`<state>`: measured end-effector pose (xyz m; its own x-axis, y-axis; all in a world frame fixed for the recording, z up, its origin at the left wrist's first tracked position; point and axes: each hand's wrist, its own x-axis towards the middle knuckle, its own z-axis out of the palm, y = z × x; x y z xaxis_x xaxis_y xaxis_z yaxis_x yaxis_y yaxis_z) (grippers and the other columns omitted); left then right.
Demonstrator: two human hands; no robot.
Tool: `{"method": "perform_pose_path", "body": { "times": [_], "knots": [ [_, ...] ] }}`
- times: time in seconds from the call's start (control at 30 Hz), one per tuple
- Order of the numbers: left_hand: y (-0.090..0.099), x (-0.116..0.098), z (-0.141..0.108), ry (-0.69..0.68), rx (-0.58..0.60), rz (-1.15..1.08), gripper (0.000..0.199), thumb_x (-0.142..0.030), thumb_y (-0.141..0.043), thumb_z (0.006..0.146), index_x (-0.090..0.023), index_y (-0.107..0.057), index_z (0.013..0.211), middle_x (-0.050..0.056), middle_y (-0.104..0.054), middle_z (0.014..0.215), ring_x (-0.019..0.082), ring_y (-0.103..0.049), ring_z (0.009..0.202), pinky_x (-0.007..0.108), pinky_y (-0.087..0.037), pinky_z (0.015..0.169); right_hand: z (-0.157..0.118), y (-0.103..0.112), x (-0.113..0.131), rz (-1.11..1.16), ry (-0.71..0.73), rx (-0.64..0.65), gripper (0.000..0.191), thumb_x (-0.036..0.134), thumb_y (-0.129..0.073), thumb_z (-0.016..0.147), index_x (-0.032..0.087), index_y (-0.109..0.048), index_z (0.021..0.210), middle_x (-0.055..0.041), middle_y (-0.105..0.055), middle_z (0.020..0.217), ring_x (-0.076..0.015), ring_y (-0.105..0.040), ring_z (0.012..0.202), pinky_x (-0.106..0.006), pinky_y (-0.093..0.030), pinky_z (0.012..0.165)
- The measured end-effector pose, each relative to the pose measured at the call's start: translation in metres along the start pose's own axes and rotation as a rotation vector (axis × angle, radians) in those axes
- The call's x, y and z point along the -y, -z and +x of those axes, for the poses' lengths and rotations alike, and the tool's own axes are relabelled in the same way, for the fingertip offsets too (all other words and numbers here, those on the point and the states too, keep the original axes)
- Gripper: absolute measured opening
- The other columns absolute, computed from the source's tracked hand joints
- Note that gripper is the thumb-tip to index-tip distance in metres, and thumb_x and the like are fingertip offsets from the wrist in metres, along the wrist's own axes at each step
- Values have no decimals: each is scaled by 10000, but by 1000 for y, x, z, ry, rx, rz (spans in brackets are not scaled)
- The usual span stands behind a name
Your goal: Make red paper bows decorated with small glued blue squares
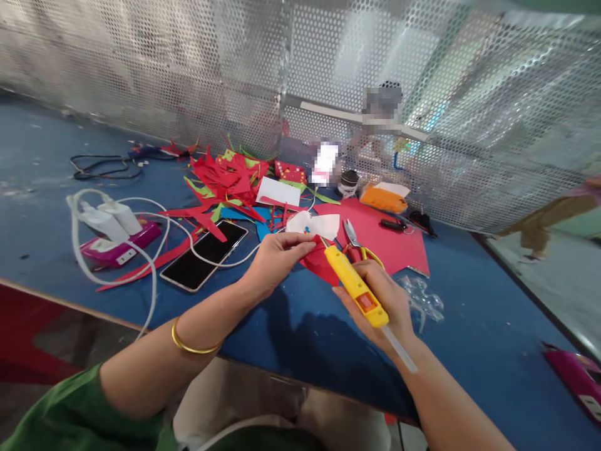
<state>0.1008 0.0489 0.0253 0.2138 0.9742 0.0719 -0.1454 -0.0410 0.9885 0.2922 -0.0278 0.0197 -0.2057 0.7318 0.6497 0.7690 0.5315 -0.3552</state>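
My right hand (382,297) is wrapped round a yellow glue gun (352,282), with a clear glue stick (399,349) poking out of its rear. The nozzle points away and to the left, at a small red paper piece (323,263). My left hand (277,260) pinches the edge of that red paper between thumb and finger. Whether the nozzle touches the paper I cannot tell. Just beyond lie a white paper cutout (323,225) and scissors (359,241) with yellow and red handles, partly hidden behind the glue gun, on a large red sheet (394,244).
A phone (206,254) with cables lies left, beside a magenta power strip (119,244) holding white chargers. Behind it is a heap of red and green paper scraps (230,175). An orange packet (384,197) and keys (394,225) lie back right; crumpled clear plastic (422,300) is on the right.
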Motion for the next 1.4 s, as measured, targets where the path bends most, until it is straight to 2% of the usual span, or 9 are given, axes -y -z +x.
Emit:
{"method": "perform_pose_path", "body": {
  "times": [0.13, 0.33, 0.57, 0.8, 0.97, 1.07, 1.2, 1.4],
  "knots": [
    [1, 0, 1, 10, -12, 41, 160, -269, -753, 750, -184, -806, 875, 55, -792, 915, 159, -697, 813, 274, -551, 775, -1, -2, -2, -2, -34, 32, 244, 409, -691, 856, 251, -509, 890, -2, -616, 801, -159, -609, 665, -272, -471, 570],
    [1, 2, 0, -10, -18, 79, 166, -283, -748, 748, -194, -805, 876, 63, -790, 945, 177, -699, 876, 306, -546, 839, 1, -2, 0, 16, -70, 32, 339, 540, -648, 874, 249, -476, 844, 24, -557, 735, -143, -569, 601, -262, -422, 534],
    [2, 3, 1, -23, -24, 85, 207, -343, -786, 701, -196, -814, 844, 51, -792, 883, 207, -696, 835, 306, -541, 779, 1, -2, 1, 13, -100, 47, 348, 554, -624, 885, 246, -478, 816, 29, -560, 702, -122, -520, 518, -250, -388, 492],
    [2, -2, -1, 1, -23, 87, 238, -384, -801, 685, -195, -813, 829, 56, -792, 872, 208, -695, 826, 308, -532, 784, -1, -7, -2, 46, -106, -6, 506, 742, -538, 835, 241, -484, 794, 39, -544, 655, -119, -489, 481, -251, -355, 465],
    [1, -4, -1, -3, -20, 79, 251, -387, -803, 667, -199, -813, 834, 52, -789, 852, 214, -700, 819, 315, -539, 770, -1, -11, -4, 70, -116, -25, 494, 725, -553, 839, 242, -477, 773, 46, -517, 627, -114, -469, 473, -249, -321, 449],
    [2, -3, -1, -10, -20, 95, 215, -363, -782, 685, -200, -809, 823, 50, -788, 846, 204, -699, 801, 310, -546, 751, -1, -9, -3, 58, -112, -28, 539, 777, -515, 819, 241, -484, 775, 42, -523, 620, -117, -459, 462, -253, -331, 447],
    [3, -1, -1, -24, -15, 127, 197, -347, -755, 717, -198, -805, 836, 56, -792, 882, 205, -702, 831, 317, -552, 781, 1, -4, 1, 50, -120, 15, 601, 837, -469, 775, 236, -490, 779, 31, -547, 636, -120, -478, 464, -255, -356, 457],
    [3, 1, 0, -7, -6, 131, 195, -333, -745, 739, -197, -807, 865, 59, -795, 916, 192, -703, 847, 312, -545, 825, 0, -1, -1, 49, -140, 70, 562, 799, -506, 798, 238, -486, 801, 33, -540, 653, -119, -467, 475, -258, -340, 469]
  ]
}}
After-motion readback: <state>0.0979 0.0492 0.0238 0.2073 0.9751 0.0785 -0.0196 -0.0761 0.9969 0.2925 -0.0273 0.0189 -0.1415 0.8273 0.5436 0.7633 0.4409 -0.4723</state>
